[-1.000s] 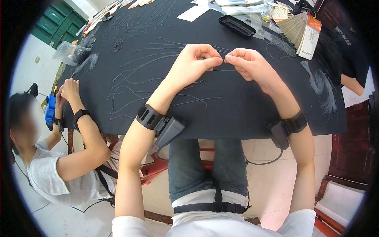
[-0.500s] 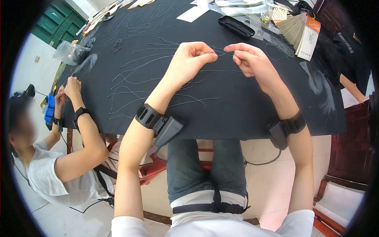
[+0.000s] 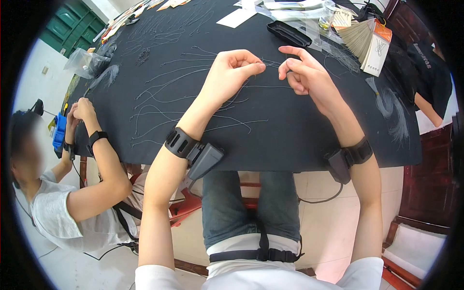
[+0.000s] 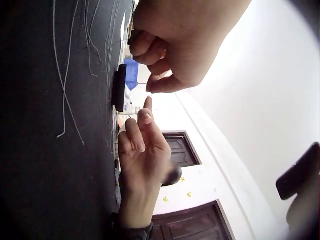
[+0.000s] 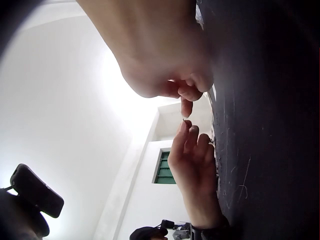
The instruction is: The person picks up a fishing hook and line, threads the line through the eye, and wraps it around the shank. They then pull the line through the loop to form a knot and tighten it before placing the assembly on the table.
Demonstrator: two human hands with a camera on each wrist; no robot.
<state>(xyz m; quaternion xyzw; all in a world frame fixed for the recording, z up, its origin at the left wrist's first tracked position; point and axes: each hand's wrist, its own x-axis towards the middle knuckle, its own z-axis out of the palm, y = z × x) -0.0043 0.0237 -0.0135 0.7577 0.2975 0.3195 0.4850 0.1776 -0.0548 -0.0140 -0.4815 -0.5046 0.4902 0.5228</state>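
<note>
In the head view my left hand [image 3: 238, 70] pinches a tiny dark piece [image 3: 262, 60] between thumb and index finger. The piece's tip [image 5: 184, 119] shows at those fingertips in the right wrist view, too small to name. Close on the right is my right hand [image 3: 309, 77], its index finger raised and extended, the other fingers bent inward. I cannot tell whether these bent fingers hold a strand. Beneath both hands, thin grey cords [image 3: 183, 70] lie spread on the black tabletop [image 3: 290, 140]; one cord runs across toward the right hand's lower fingers.
An open black case [image 3: 289, 34], clear plastic bags and a fanned sample booklet [image 3: 365, 41] lie at the back right. A bundle of pale line [image 3: 391, 108] lies near the right edge. Another person [image 3: 72, 193] sits at the left, hands over the table near a blue object [image 3: 59, 130].
My right hand has drawn away from the left fingertips, its index finger now raised and straighter. My left hand keeps its pinch, shifted slightly left.
</note>
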